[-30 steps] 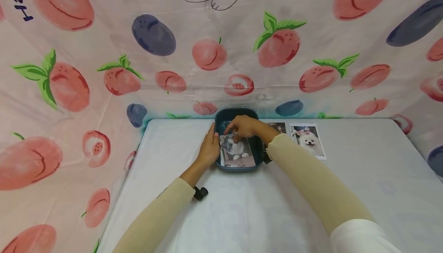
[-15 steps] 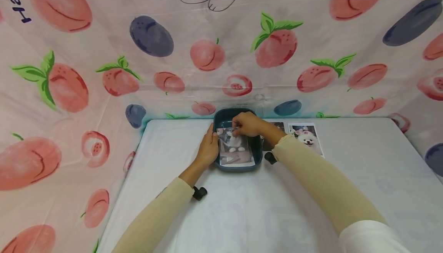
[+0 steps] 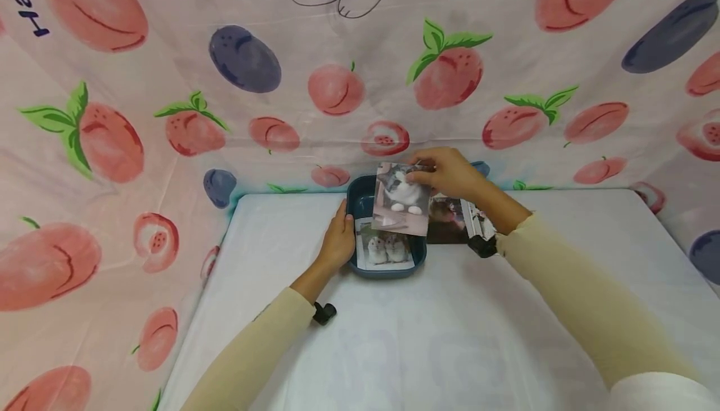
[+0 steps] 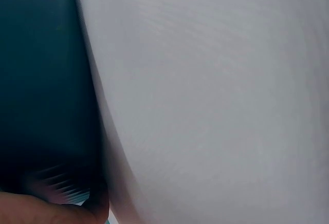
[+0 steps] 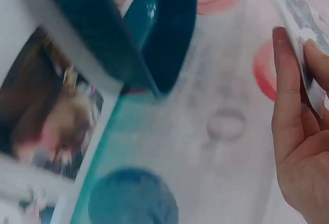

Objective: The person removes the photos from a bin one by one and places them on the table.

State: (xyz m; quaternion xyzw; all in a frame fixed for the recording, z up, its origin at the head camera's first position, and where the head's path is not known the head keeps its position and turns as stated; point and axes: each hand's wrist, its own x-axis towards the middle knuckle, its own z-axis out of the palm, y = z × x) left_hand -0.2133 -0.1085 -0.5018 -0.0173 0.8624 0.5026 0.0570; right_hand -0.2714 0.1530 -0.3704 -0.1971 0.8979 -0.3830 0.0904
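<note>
In the head view a dark teal plastic box (image 3: 419, 260) stands at the back of the table. My left hand (image 3: 339, 236) holds its left wall, with the thumb at the rim; the left wrist view shows part of that hand (image 4: 51, 209) against the box (image 4: 43, 80). My right hand (image 3: 450, 173) pinches a photo card of a grey-and-white cat (image 3: 402, 198) by its upper right part, raised over the box. In the right wrist view the card (image 5: 303, 23) is seen nearly edge-on between thumb and fingers. A card of two pale furry animals (image 3: 385, 250) lies in the box.
Right of the box lies a dark photo card (image 3: 447, 220), partly under the right arm. Beside it a white-bordered card (image 3: 478, 220) is mostly hidden by the wrist camera (image 3: 482, 246). A fruit-print cloth (image 3: 337, 130) hangs behind the white table (image 3: 394, 336).
My right hand has taken hold of the cat card and lifted it up and rightward out of the box, uncovering the card beneath. My left hand stays at the box.
</note>
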